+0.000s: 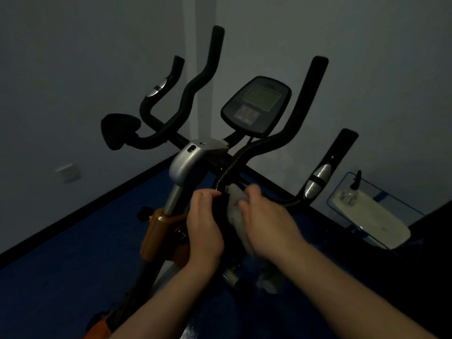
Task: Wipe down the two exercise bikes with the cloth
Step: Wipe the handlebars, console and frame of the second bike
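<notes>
An exercise bike with black handlebars, a grey console and an orange frame stands in front of me in dim light. My left hand grips the black padded handlebar section near the stem. My right hand presses a pale cloth against the same section, right beside the left hand. The cloth's tail hangs below my right wrist. Only one bike shows.
A silver stem cover sits above the orange frame. Blue floor meets grey walls at a dark skirting. A glass-topped stand holding a white device is at the right. A wall socket is at the left.
</notes>
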Demonstrator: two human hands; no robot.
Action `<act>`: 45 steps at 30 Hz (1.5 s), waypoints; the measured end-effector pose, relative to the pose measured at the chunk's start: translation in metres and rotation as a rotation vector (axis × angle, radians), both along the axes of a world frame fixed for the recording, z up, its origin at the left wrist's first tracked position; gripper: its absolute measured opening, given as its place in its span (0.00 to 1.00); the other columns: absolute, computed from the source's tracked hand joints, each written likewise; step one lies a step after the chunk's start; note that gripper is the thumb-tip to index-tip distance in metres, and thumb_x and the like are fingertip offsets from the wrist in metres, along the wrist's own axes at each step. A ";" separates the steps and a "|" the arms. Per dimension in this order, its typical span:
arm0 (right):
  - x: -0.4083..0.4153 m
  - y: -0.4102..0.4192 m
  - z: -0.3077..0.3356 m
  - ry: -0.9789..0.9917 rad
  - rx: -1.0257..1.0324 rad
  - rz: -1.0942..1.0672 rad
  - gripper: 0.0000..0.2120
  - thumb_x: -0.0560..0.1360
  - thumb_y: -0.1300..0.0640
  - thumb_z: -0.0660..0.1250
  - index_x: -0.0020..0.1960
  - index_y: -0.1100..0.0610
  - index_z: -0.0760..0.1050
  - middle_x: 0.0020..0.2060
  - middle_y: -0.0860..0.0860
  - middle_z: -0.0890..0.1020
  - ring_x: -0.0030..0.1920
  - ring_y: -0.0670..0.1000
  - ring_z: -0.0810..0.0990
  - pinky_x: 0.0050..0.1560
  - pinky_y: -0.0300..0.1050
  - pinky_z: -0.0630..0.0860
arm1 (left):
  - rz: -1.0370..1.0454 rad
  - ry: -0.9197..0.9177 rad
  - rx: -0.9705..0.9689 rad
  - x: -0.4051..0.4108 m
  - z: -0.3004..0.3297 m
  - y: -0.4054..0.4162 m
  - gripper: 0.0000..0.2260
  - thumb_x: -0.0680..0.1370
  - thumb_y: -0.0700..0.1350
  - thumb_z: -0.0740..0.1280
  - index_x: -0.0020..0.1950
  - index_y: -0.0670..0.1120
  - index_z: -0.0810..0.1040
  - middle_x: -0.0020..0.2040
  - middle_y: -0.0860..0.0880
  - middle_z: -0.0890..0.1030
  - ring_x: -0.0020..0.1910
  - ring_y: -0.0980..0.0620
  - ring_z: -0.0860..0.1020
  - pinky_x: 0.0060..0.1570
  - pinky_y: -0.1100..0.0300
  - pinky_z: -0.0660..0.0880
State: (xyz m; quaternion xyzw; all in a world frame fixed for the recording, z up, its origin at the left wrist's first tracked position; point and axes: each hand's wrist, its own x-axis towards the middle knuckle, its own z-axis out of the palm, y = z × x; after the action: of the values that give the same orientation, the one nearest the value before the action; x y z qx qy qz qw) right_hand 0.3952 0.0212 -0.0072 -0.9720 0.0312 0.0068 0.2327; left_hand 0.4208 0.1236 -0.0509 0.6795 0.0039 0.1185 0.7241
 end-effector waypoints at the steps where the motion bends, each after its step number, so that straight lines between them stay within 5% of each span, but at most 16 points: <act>1: 0.011 0.002 0.005 0.018 0.002 0.024 0.09 0.83 0.51 0.48 0.54 0.54 0.63 0.45 0.51 0.74 0.41 0.50 0.72 0.37 0.45 0.65 | -0.003 -0.001 0.005 -0.001 -0.001 0.000 0.12 0.82 0.38 0.54 0.48 0.37 0.75 0.36 0.59 0.76 0.36 0.67 0.74 0.37 0.75 0.70; 6: -0.016 0.008 -0.008 -0.075 -0.006 -0.015 0.14 0.81 0.49 0.49 0.63 0.51 0.63 0.55 0.51 0.75 0.49 0.52 0.77 0.43 0.49 0.75 | -0.016 -0.023 0.004 -0.001 -0.006 0.004 0.12 0.82 0.40 0.53 0.46 0.41 0.75 0.38 0.57 0.76 0.38 0.64 0.75 0.38 0.75 0.69; 11: 0.011 -0.008 0.001 0.005 -0.063 0.055 0.10 0.82 0.51 0.49 0.55 0.55 0.65 0.35 0.48 0.73 0.35 0.50 0.74 0.34 0.48 0.71 | -0.092 0.052 -0.023 0.010 -0.004 0.015 0.11 0.80 0.41 0.59 0.40 0.46 0.76 0.34 0.57 0.78 0.35 0.63 0.76 0.34 0.72 0.71; 14: 0.009 0.004 -0.004 -0.153 0.084 -0.028 0.11 0.83 0.53 0.51 0.52 0.56 0.70 0.40 0.49 0.76 0.41 0.50 0.76 0.42 0.49 0.74 | -0.110 0.089 -0.033 0.012 -0.007 0.018 0.10 0.79 0.44 0.62 0.38 0.49 0.77 0.34 0.53 0.79 0.36 0.57 0.77 0.35 0.64 0.73; 17: -0.021 0.015 -0.020 -0.362 0.195 -0.121 0.10 0.79 0.57 0.60 0.59 0.53 0.76 0.54 0.44 0.77 0.53 0.42 0.74 0.52 0.35 0.72 | -0.118 0.072 -0.033 0.005 -0.011 0.021 0.09 0.79 0.46 0.64 0.38 0.48 0.77 0.35 0.50 0.79 0.36 0.55 0.77 0.35 0.63 0.74; 20: -0.023 0.000 -0.014 -0.430 0.246 -0.106 0.07 0.75 0.59 0.68 0.52 0.53 0.82 0.49 0.42 0.80 0.48 0.36 0.74 0.48 0.24 0.70 | -0.112 0.031 0.044 0.006 -0.011 0.026 0.09 0.77 0.47 0.67 0.38 0.49 0.76 0.39 0.45 0.79 0.39 0.47 0.78 0.39 0.55 0.76; 25: 0.004 -0.062 0.034 -0.655 0.085 -0.112 0.08 0.75 0.58 0.69 0.52 0.52 0.82 0.44 0.43 0.81 0.43 0.38 0.75 0.43 0.26 0.70 | -0.056 -0.137 0.296 0.024 0.011 0.011 0.05 0.75 0.47 0.68 0.39 0.51 0.75 0.39 0.53 0.75 0.40 0.60 0.75 0.41 0.72 0.70; 29: 0.004 -0.088 0.024 -0.282 -0.290 0.136 0.08 0.78 0.50 0.63 0.52 0.48 0.80 0.42 0.46 0.83 0.42 0.48 0.78 0.42 0.40 0.65 | -0.013 -0.185 0.598 0.035 0.015 -0.003 0.02 0.75 0.49 0.65 0.42 0.55 0.74 0.41 0.58 0.73 0.42 0.60 0.71 0.43 0.61 0.70; 33: 0.019 -0.063 -0.005 -0.252 -0.569 0.167 0.03 0.76 0.53 0.67 0.46 0.52 0.77 0.35 0.48 0.81 0.33 0.50 0.78 0.35 0.42 0.62 | 0.119 -0.233 0.742 0.032 0.007 -0.004 0.01 0.75 0.48 0.63 0.45 0.53 0.73 0.44 0.56 0.72 0.42 0.59 0.70 0.38 0.61 0.70; 38: 0.074 -0.041 -0.009 -0.034 -0.201 0.177 0.14 0.81 0.45 0.52 0.58 0.52 0.69 0.48 0.54 0.80 0.48 0.56 0.78 0.41 0.48 0.70 | 0.138 -0.266 0.817 0.031 0.007 -0.005 0.05 0.75 0.48 0.62 0.46 0.48 0.75 0.44 0.51 0.74 0.40 0.53 0.72 0.37 0.54 0.72; 41: 0.052 -0.069 -0.009 -0.079 -0.315 0.296 0.18 0.80 0.42 0.50 0.66 0.47 0.65 0.50 0.52 0.82 0.47 0.55 0.79 0.38 0.46 0.65 | 0.142 -0.271 0.815 0.031 0.005 -0.004 0.04 0.75 0.48 0.62 0.45 0.49 0.75 0.43 0.52 0.74 0.40 0.55 0.71 0.37 0.55 0.71; 45: 0.069 -0.068 -0.008 0.031 -0.338 0.384 0.14 0.80 0.41 0.49 0.53 0.51 0.62 0.47 0.55 0.80 0.42 0.56 0.77 0.37 0.48 0.67 | 0.158 -0.292 0.834 0.034 0.004 -0.004 0.07 0.75 0.50 0.59 0.45 0.50 0.74 0.43 0.53 0.74 0.39 0.56 0.70 0.37 0.59 0.68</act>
State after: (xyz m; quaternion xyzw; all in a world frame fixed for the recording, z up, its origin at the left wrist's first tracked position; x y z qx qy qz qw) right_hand 0.4645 -0.0472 -0.0151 -0.9850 -0.1498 0.0604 0.0607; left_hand 0.4548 0.1196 -0.0466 0.8871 -0.0943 0.2594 0.3699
